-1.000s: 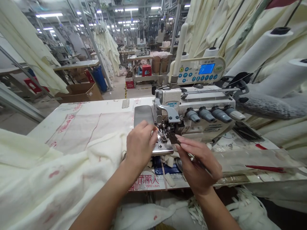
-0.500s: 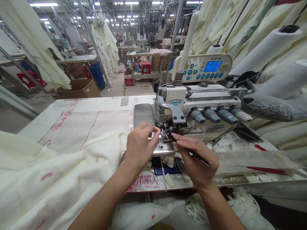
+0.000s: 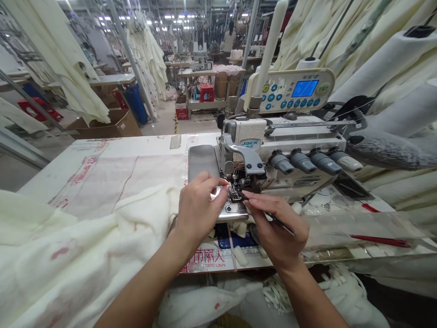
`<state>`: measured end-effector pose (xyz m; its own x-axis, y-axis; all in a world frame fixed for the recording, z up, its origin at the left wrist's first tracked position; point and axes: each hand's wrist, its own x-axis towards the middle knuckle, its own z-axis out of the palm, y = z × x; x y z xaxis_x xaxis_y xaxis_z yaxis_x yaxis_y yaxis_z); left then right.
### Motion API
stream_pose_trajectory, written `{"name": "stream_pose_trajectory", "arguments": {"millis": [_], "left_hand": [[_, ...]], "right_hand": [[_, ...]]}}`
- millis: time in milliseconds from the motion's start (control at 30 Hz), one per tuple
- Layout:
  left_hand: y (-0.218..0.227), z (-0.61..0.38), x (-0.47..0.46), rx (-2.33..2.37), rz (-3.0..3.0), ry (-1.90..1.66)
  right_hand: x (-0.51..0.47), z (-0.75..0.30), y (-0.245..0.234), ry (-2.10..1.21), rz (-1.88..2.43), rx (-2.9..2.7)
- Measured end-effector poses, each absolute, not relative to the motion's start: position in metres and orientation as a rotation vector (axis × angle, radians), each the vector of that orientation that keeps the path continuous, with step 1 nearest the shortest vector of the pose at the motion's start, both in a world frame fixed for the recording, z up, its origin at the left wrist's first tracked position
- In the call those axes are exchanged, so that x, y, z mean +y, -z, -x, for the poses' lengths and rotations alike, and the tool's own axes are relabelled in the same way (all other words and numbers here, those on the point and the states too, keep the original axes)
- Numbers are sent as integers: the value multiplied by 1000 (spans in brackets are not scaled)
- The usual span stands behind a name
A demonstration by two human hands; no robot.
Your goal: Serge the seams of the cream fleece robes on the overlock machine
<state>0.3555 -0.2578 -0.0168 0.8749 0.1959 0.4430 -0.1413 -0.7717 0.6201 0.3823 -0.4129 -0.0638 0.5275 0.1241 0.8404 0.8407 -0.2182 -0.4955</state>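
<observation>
At the needle area of a white overlock sewing machine, both my hands work close together. My left hand is closed in a pinch, thumb against forefinger, just left of the presser foot; whatever lies between the fingertips is too small to make out. Slim dark tweezers rest in my right hand, their tip pointing into the machine's looper area right of the foot. Below the fingers is the shiny metal needle plate. The tips of the tweezers are partly hidden among the machine parts.
Cream fabric heaps over the table's left side. A control panel with a blue display stands behind the machine. Red-handled scissors or snips lie at right. Large thread cones and hanging cream garments crowd the right. Fabric trimmings hang below the table.
The view has shifted slightly. Both hands keep nearly the same place at the needle area, with the left fingertips still pinched and the tweezers still in the right hand.
</observation>
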Motion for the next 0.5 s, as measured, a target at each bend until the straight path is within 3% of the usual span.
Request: {"name": "stream_pose_trajectory", "arguments": {"millis": [500], "left_hand": [[11, -353, -254, 13, -2420, -660]], "right_hand": [[-411, -372, 61, 1014, 1804, -868]]}}
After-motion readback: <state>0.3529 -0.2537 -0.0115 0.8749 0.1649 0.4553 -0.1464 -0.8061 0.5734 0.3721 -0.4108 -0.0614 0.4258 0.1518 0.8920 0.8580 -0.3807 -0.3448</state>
